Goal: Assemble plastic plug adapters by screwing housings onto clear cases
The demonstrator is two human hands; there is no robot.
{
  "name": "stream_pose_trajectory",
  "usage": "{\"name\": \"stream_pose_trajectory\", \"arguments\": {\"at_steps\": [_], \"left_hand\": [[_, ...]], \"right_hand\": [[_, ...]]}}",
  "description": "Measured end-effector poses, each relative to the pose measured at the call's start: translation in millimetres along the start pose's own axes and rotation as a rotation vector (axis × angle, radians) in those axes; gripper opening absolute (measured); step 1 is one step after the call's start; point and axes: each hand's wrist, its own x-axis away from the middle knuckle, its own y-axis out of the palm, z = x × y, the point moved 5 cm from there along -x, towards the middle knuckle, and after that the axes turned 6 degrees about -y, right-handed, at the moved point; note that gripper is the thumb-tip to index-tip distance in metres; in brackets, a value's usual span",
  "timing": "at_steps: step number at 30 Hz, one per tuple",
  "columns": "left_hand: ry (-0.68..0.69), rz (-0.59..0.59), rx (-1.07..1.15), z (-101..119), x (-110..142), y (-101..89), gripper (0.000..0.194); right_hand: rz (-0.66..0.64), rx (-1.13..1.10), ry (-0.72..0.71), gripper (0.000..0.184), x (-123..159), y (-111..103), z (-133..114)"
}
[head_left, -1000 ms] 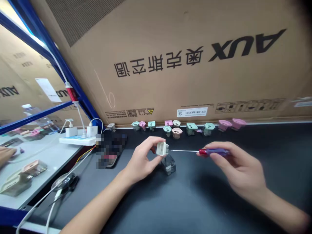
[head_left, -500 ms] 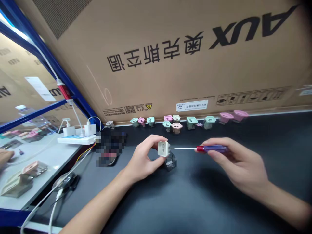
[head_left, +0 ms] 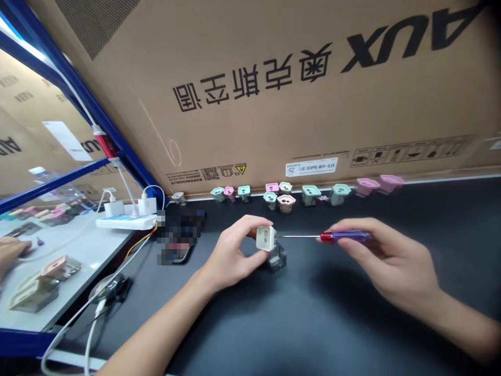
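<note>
My left hand (head_left: 230,254) is closed around a small cream socket piece (head_left: 265,237) with two round holes facing me, held just above the black mat (head_left: 313,313). A dark clear plastic housing (head_left: 277,258) lies right under it. My right hand (head_left: 385,261) grips a screwdriver (head_left: 344,236) with a red and purple handle. Its thin metal shaft (head_left: 297,236) runs level to the left, and the tip meets the right side of the cream piece.
Several green, pink and cream socket pieces (head_left: 284,197) line the foot of a big cardboard box (head_left: 293,89). A white power strip with chargers (head_left: 127,219) and cables (head_left: 97,313) sit at left. Another person's hand (head_left: 10,250) shows at the far left.
The cream piece has turned in my left hand so its holed face points toward me. The screwdriver tip stays against its side; the view has shifted slightly.
</note>
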Motion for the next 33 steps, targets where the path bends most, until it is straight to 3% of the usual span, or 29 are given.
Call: {"name": "stream_pose_trajectory", "arguments": {"at_steps": [10,33], "left_hand": [[0.087,0.007,-0.071,6.8,1.9,-2.7,0.043],[0.072,0.011,-0.089,2.9,0.5,-2.7,0.043]], "right_hand": [[0.014,0.035,-0.037,0.013,1.6,-4.2,-2.7],[0.007,0.035,-0.033,0.015,1.5,-2.9,-4.2]]}}
